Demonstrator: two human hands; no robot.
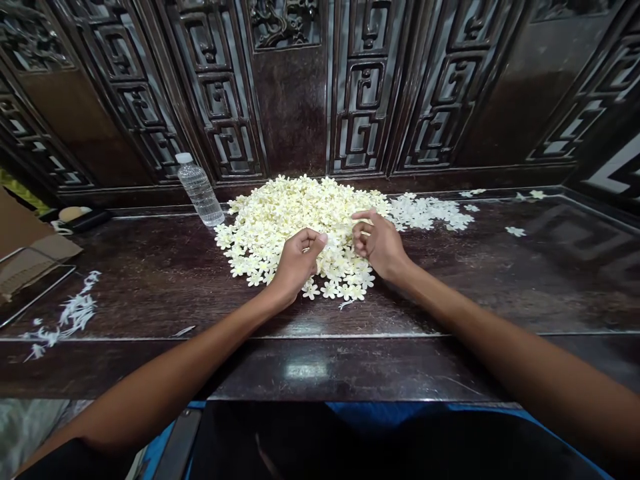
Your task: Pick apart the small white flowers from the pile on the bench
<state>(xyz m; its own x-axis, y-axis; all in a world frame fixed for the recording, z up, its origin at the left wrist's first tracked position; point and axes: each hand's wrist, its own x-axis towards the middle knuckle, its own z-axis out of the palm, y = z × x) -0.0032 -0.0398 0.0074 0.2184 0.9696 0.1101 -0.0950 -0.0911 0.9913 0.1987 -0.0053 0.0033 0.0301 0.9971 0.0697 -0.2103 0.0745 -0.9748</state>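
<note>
A wall of dark carved wood (295, 107) stands behind a shiny brown worktop (500, 280). On the worktop sit a big heap of pale yellow flowers (300, 200), a flat patch of white flowers (433, 212) to its right and a clear bottle (200, 193) to its left. Over the heap's front, the left hand (299, 261) pinches its fingers together and the right hand (380, 245) is half open, its fingers curled; I cannot tell if either holds anything.

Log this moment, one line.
left hand: pinched, contents unclear; right hand: loosely curled; both at flower pile; white flowers: right of pile; bottle: beside pile
</note>
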